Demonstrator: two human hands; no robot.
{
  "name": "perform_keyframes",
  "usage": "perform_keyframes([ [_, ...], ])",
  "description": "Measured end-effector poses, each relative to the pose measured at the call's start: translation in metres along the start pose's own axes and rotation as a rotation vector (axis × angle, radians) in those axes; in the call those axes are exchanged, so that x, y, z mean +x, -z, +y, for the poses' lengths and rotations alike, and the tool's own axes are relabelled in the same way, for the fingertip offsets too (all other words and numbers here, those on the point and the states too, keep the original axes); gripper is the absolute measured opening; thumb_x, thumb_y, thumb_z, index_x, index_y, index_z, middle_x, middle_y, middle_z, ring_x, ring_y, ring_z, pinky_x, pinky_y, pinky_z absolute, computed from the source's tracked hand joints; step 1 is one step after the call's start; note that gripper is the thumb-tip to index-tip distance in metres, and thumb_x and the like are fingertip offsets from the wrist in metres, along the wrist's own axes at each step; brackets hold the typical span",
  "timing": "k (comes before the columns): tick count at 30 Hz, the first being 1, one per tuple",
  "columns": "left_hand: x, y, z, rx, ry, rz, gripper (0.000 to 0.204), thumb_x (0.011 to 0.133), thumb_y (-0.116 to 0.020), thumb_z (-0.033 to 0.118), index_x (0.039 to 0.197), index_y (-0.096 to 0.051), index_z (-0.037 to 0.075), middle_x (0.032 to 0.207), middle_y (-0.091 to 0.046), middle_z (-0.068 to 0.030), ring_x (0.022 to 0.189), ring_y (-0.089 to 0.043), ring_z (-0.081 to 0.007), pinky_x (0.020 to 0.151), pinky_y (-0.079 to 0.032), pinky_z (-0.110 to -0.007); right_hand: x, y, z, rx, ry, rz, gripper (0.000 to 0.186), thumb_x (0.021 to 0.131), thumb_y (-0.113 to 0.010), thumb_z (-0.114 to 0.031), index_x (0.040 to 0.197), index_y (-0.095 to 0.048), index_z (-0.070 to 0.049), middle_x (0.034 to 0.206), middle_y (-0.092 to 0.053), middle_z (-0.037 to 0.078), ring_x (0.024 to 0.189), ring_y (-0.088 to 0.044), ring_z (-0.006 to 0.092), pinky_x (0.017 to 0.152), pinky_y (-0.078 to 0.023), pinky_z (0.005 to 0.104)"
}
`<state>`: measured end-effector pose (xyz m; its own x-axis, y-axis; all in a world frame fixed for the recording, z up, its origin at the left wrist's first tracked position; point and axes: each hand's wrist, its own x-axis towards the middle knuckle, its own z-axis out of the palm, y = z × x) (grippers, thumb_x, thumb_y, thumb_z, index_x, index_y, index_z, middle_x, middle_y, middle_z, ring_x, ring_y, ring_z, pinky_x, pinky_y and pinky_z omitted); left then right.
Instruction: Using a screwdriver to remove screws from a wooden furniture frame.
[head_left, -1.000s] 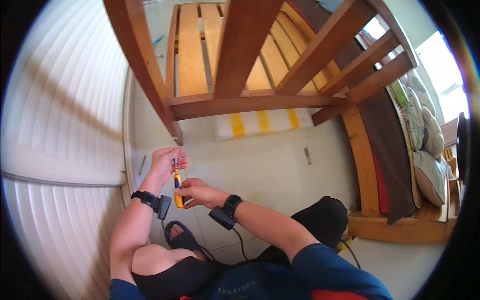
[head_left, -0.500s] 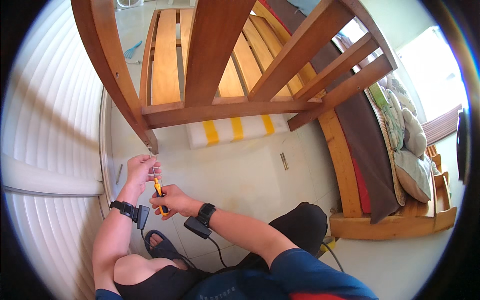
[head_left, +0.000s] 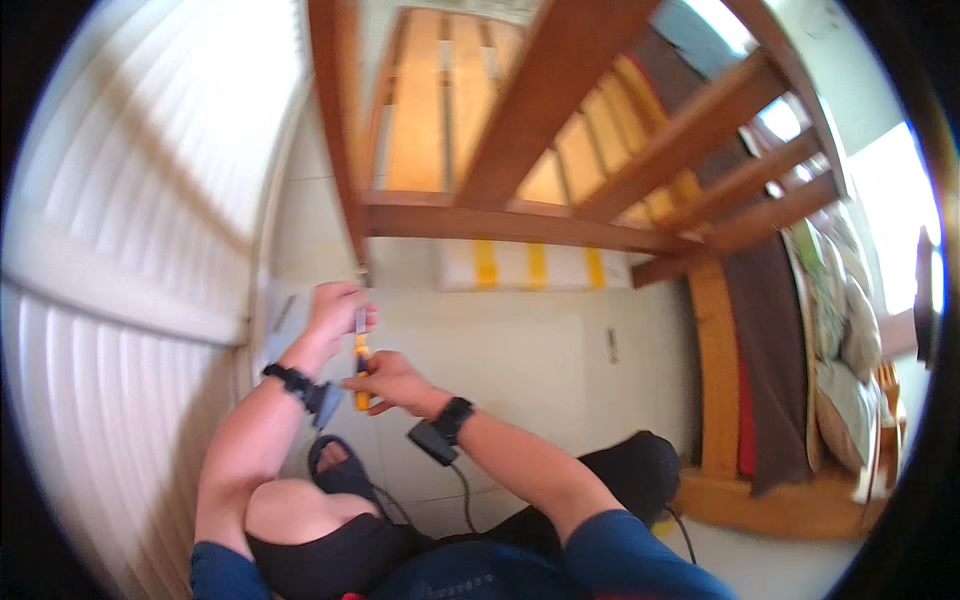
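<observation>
My right hand [head_left: 393, 382] is closed round the yellow and dark handle of a screwdriver [head_left: 361, 345]. The tool stands nearly in line with a brown wooden leg [head_left: 340, 130], its tip toward the leg's lower end. Just beyond the handle, my left hand [head_left: 338, 308] has its fingers closed at the screwdriver's shaft. A small light-coloured piece shows between that hand and the leg end, too blurred to name. The leg belongs to a wooden slatted frame [head_left: 530, 225] tipped over in front of me.
To the left are white ribbed panels [head_left: 120, 350]. A white block with yellow bands [head_left: 510, 267] lies behind the frame's lower rail. Small metal rods [head_left: 613, 345] rest on the tiled floor. On the right stands a wooden sofa [head_left: 718, 370] with cushions and a brown cover.
The view has swung, so the frame and both hands appear farther right and the picture is blurred. Both hands keep their hold on the screwdriver.
</observation>
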<state>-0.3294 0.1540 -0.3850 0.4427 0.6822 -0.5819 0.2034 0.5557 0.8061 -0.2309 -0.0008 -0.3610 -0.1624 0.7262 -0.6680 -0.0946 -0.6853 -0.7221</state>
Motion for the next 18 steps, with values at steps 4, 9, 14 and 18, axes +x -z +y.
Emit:
perform_keyframes([
  [4,-0.006,-0.021,0.012,-0.127,0.035,-0.04,0.017,0.101,-0.066,0.011,0.108,-0.066,-0.004,0.094,-0.074,-0.0187,0.072,-0.075,-0.0263,0.065,-0.065,-0.038,-0.006,0.007,0.007,-0.002,-0.001,0.028,0.04,0.093,-0.084,-0.035,0.105,-0.067,0.0,0.089,-0.071,0.007,0.079,-0.073,0.0174,0.063,-0.067,0.0368],
  [9,-0.012,-0.008,0.015,-0.061,0.015,0.002,0.021,0.105,-0.065,0.013,0.114,-0.064,-0.006,0.099,-0.074,-0.0196,0.078,-0.076,-0.0257,0.071,-0.067,-0.039,-0.002,-0.005,0.004,0.012,-0.011,0.048,0.052,0.097,-0.081,-0.036,0.125,-0.058,0.0,0.102,-0.067,0.008,0.089,-0.073,0.0207,0.073,-0.068,0.0406],
  [14,-0.007,0.001,0.005,-0.147,-0.006,-0.049,0.022,0.106,-0.064,0.014,0.114,-0.064,-0.007,0.1,-0.075,-0.019,0.079,-0.076,-0.0256,0.071,-0.067,-0.038,-0.009,-0.001,-0.001,0.474,0.011,-0.174,0.042,0.103,-0.072,-0.036,0.121,-0.059,0.001,0.109,-0.07,0.011,0.096,-0.074,0.0209,0.087,-0.066,0.0423],
  [18,-0.012,-0.007,0.014,-0.167,0.021,-0.077,0.023,0.106,-0.062,0.013,0.114,-0.064,-0.008,0.098,-0.075,-0.0194,0.078,-0.076,-0.0264,0.07,-0.067,-0.038,-0.009,0.009,0.001,0.309,0.002,-0.19,0.04,0.106,-0.069,-0.033,0.123,-0.059,0.002,0.114,-0.071,0.012,0.1,-0.075,0.0218,0.091,-0.065,0.0423],
])
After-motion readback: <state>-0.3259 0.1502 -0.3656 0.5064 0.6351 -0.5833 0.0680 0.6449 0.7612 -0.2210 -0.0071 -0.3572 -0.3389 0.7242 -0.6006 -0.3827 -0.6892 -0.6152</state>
